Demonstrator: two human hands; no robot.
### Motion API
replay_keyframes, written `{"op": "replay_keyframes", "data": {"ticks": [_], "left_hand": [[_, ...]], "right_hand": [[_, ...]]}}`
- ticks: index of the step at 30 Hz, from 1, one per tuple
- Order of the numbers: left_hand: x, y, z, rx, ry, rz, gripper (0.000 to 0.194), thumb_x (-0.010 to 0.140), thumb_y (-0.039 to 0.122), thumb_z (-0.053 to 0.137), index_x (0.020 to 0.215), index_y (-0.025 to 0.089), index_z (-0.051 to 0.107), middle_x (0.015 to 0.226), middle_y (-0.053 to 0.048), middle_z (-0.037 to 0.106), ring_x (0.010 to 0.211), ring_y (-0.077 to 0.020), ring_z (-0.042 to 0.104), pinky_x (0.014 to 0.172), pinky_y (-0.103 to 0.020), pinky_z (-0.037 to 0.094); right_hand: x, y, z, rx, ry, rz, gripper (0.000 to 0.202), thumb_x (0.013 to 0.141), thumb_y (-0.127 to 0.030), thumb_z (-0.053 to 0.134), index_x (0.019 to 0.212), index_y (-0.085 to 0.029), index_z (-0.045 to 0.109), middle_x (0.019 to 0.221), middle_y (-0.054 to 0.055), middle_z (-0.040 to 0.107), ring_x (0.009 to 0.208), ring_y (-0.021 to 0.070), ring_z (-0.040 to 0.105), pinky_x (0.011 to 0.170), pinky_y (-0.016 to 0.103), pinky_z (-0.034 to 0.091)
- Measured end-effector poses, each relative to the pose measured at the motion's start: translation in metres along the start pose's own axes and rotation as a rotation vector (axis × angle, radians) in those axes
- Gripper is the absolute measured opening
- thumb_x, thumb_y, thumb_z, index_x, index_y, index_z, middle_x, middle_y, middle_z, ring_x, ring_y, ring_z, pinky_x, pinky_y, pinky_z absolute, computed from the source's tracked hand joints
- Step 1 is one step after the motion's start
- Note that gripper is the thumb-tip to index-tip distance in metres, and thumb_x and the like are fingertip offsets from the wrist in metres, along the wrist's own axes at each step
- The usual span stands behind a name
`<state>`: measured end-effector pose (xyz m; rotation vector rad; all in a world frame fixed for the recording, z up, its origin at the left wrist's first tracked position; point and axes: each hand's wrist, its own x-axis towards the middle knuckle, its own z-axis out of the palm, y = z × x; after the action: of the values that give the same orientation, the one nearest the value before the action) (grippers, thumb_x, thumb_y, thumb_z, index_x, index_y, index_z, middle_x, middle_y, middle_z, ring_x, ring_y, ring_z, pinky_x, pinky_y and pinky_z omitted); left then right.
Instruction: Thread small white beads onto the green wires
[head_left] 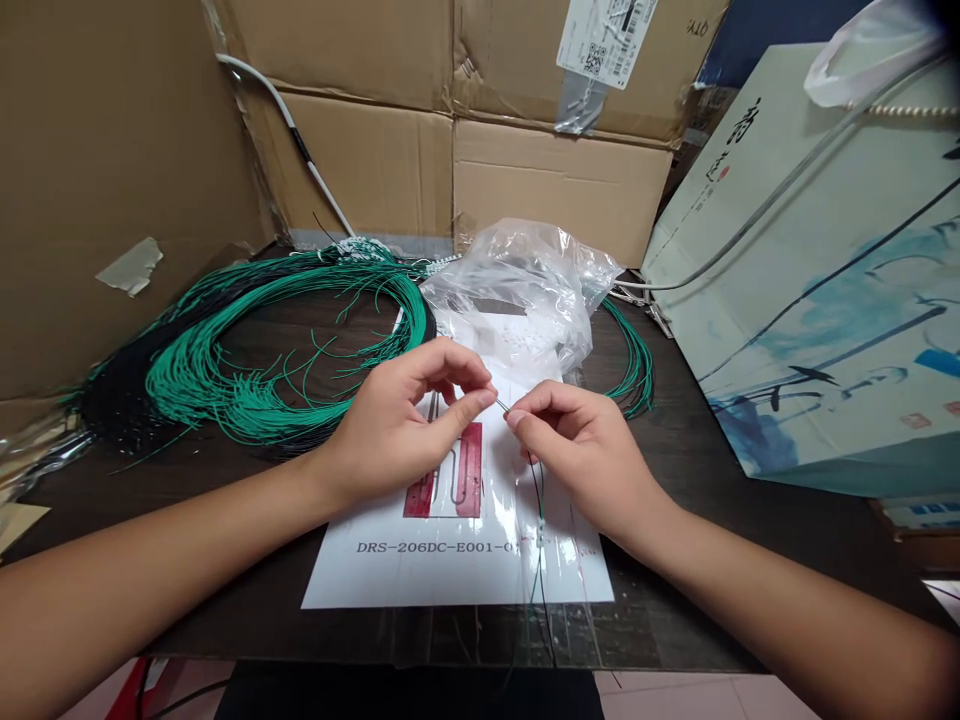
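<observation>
Above the printed sheet point(457, 578), my left hand point(416, 425) and my right hand point(581, 445) face each other, fingertips a small gap apart. Both are closed in a pinch. Across the gap runs a short piece of thin wire point(502, 405), its tip hidden in my left fingers. From beneath my right hand a black and a green wire point(538, 490) hang down over the sheet. A small white connector point(540, 534) sits on them, and the wires continue past the table's front edge.
Coiled green and black wires point(180, 380) lie at the left, with white connectors point(360, 248) at the back. A clear plastic bag point(525, 270) holds small white pieces. More green wires point(634, 370) lie right of it. Cardboard point(375, 150) stands behind; a paper bag point(825, 270) stands right.
</observation>
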<state>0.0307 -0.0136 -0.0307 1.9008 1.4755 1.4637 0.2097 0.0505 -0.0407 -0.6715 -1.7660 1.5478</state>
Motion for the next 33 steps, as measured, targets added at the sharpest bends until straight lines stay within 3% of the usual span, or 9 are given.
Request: {"op": "replay_keyframes", "data": {"ticks": [6,11,24,29,33], "left_hand": [[0.011,-0.012,-0.003,-0.074,0.171,-0.075,0.015,0.086,0.009,0.064,0.096,0.018,0.057,0.089,-0.001,0.061,0.084,-0.0115,0.062,0.077,-0.023,0.053],[0.015,-0.019,-0.004,-0.096,0.233,-0.071,0.017,0.087,0.004,0.060,0.098,0.017,0.056,0.090,-0.001,0.059,0.083,-0.0095,0.059,0.077,-0.021,0.051],[0.019,-0.020,-0.006,-0.228,0.267,-0.190,0.019,0.085,0.004,0.060,0.097,0.018,0.055,0.084,0.000,0.059,0.077,-0.0090,0.059,0.068,-0.020,0.050],[0.017,-0.015,-0.004,-0.286,0.204,-0.271,0.023,0.085,0.005,0.061,0.102,0.018,0.053,0.082,0.001,0.062,0.078,-0.0087,0.062,0.067,-0.019,0.049],[0.011,-0.012,0.000,-0.302,0.145,-0.275,0.028,0.084,0.010,0.066,0.105,0.020,0.050,0.082,0.001,0.066,0.077,-0.0102,0.064,0.065,-0.020,0.049]], "right_hand": [[0.002,0.007,-0.003,0.107,-0.002,0.125,0.014,0.082,-0.021,0.058,0.069,-0.017,0.061,0.059,-0.003,0.057,0.057,0.0090,0.050,0.053,0.023,0.035],[0.000,0.007,-0.004,0.154,-0.031,0.165,0.016,0.081,-0.020,0.055,0.065,-0.018,0.056,0.059,-0.002,0.054,0.057,0.0106,0.051,0.056,0.026,0.037],[-0.002,0.008,-0.005,0.266,-0.082,0.226,0.015,0.079,-0.023,0.055,0.064,-0.018,0.053,0.058,-0.002,0.050,0.056,0.0119,0.051,0.056,0.027,0.037],[0.002,0.009,-0.005,0.379,-0.074,0.311,0.019,0.085,-0.032,0.056,0.082,-0.015,0.065,0.068,0.001,0.058,0.058,0.0128,0.057,0.059,0.028,0.045],[0.003,0.006,-0.001,0.316,-0.058,0.292,0.022,0.087,-0.036,0.063,0.089,-0.015,0.066,0.082,0.003,0.065,0.063,0.0130,0.063,0.059,0.027,0.047]]}}
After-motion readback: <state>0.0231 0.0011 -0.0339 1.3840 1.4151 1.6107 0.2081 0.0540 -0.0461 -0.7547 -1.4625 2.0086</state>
